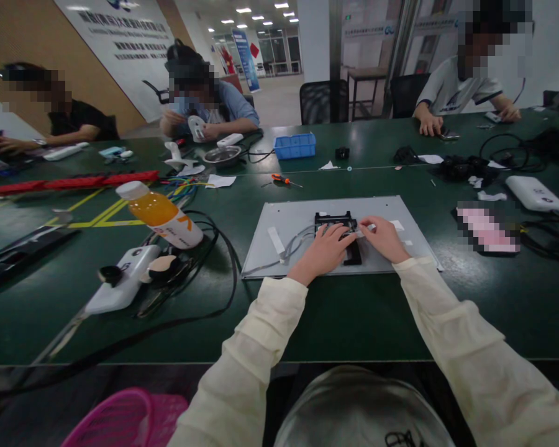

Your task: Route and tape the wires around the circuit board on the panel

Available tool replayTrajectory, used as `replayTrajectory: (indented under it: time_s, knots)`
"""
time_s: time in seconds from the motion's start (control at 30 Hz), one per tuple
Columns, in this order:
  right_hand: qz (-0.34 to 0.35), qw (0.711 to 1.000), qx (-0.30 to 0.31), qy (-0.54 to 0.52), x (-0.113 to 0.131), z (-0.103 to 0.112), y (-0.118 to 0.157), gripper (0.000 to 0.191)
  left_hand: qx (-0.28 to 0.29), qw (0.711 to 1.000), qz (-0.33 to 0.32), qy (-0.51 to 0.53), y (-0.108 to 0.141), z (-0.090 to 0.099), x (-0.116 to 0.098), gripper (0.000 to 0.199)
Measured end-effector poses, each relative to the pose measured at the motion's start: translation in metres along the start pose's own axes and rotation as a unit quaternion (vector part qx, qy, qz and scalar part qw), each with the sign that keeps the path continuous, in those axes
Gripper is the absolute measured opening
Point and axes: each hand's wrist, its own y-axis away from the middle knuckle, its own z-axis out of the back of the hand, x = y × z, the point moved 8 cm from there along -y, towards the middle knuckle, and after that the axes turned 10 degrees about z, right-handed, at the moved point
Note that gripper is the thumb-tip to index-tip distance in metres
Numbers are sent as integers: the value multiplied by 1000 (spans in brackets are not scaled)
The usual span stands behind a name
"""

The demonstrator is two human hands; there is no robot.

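A black plastic frame (353, 253) lies on a flat grey panel (377, 214) in front of me. My left hand (325, 247) rests on the frame from above, its fingers stretched out over it and hiding much of its middle. Thumb and fingertips of my right hand (382, 238) are pinched together at the frame's right side. What they hold is too small to make out. Thin grey cables (292, 245) run from under my left hand to the panel's left edge. A white strip (276, 243) lies left of the cables, and white pieces (397, 226) lie by my right hand.
Left of the panel stand an orange drink bottle (161, 214) and a white power bank (121, 282) among black cables. Behind it lie a screwdriver (282, 179) and a blue basket (295, 146). A phone (487, 230) lies right. Several people sit across the table.
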Motion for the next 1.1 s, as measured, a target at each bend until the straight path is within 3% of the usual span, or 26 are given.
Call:
replayTrajectory:
  time_s: [0.17, 0.33, 0.43, 0.57, 0.67, 0.77, 1.1]
  knots:
    - [23, 999, -10, 23, 8, 3, 0, 20, -10, 1000, -1, -3, 1, 6, -2, 41]
    - [38, 997, -6, 61, 18, 8, 0, 21, -52, 998, 22, -1, 0, 28, 9, 36]
    - [40, 997, -2, 67, 22, 8, 1, 21, -77, 991, 105, 5, -1, 43, 41, 34]
    - [44, 997, 1, 65, 25, 7, 2, 22, -93, 958, 270, -1, 13, 51, 106, 31]
    - [44, 997, 0, 66, 26, 7, 3, 22, -79, 929, 361, -14, 29, 45, 146, 30]
    - [44, 997, -2, 65, 26, 7, 3, 23, -43, 908, 417, -1, 42, 32, 171, 31]
    - [52, 995, -3, 80, 29, 8, 4, 23, 38, 894, 444, 56, 51, 5, 195, 30]
